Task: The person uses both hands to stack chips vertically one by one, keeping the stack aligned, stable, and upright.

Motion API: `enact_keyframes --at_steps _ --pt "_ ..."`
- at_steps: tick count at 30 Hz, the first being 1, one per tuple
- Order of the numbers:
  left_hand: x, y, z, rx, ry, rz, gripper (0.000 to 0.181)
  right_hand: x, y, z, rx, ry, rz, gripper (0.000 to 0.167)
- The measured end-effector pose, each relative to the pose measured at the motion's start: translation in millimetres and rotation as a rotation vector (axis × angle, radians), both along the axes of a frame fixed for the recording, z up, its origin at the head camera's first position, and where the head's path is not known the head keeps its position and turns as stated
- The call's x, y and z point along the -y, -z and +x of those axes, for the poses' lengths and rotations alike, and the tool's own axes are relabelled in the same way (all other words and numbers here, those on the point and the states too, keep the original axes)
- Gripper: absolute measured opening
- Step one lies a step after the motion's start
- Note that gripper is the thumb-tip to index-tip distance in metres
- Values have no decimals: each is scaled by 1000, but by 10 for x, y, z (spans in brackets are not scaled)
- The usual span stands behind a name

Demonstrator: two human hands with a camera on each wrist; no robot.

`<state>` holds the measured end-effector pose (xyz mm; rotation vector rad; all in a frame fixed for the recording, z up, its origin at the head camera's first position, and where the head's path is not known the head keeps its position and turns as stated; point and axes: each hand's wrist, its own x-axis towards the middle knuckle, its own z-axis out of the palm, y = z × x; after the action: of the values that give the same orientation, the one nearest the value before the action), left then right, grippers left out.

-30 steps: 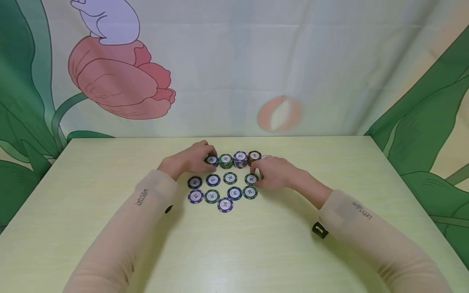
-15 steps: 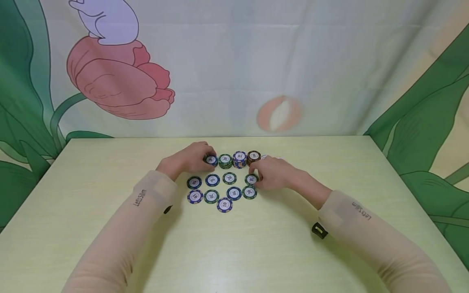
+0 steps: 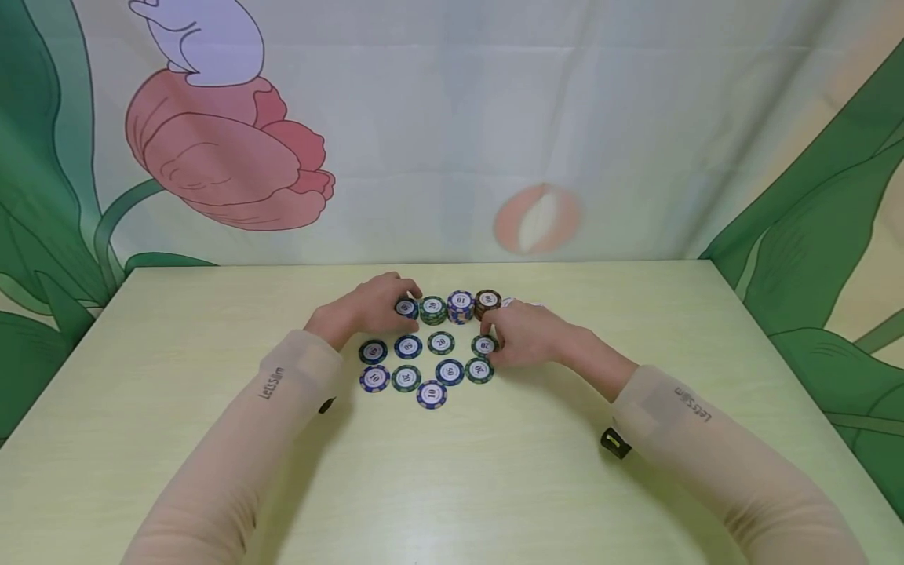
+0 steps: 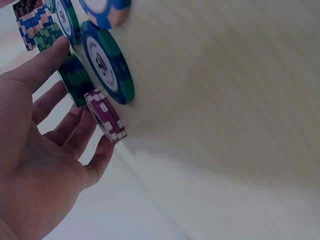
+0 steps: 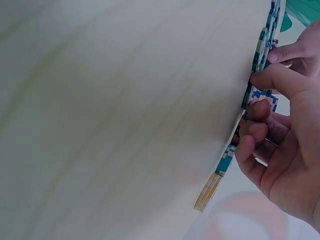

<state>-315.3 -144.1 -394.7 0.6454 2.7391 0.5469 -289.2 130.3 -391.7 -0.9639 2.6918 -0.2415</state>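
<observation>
My left hand [image 3: 367, 304] curls round a short stack of dark blue poker chips [image 3: 406, 308] at the left end of the back row. In the left wrist view, the thumb lies along the near side of that stack [image 4: 76, 80]; a purple stack [image 4: 106, 117] stands beside the other fingers. My right hand [image 3: 526, 333] pinches a single green poker chip [image 3: 484, 345] at its right edge. In the right wrist view, thumb and index finger meet at a chip's rim, the other fingers curled. Between the hands stand green [image 3: 433, 310], blue [image 3: 461, 306] and black-brown [image 3: 487, 301] stacks.
In front lie loose chips in rough rows, among them a dark blue one [image 3: 373, 351], a green one [image 3: 406, 378] and a blue 10 chip [image 3: 431, 395]. Teal [image 5: 226, 159] and yellow [image 5: 207, 192] stacks stand past my right hand. A printed curtain [image 3: 424, 157] hangs behind the table [image 3: 424, 486].
My left hand's upper fingers have spread slightly away from the dark blue stack's top. The right hand keeps its place at the green chip. The loose chips lie as before.
</observation>
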Motion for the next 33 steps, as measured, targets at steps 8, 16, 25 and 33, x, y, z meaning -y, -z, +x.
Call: enact_keyframes --at_steps 8,16,25,33 --pt "-62 31 -18 -18 -33 -36 50 -4 46 -9 -15 0 1 39" --pt "-87 60 -24 -44 -37 -67 48 -24 123 -26 -62 -7 -6 43" --pt "-111 78 -11 -59 -42 -77 47 0 63 -36 -112 -26 -86 43" --pt "-91 51 -22 -24 -42 -52 50 131 10 -35 -153 -51 -116 44"
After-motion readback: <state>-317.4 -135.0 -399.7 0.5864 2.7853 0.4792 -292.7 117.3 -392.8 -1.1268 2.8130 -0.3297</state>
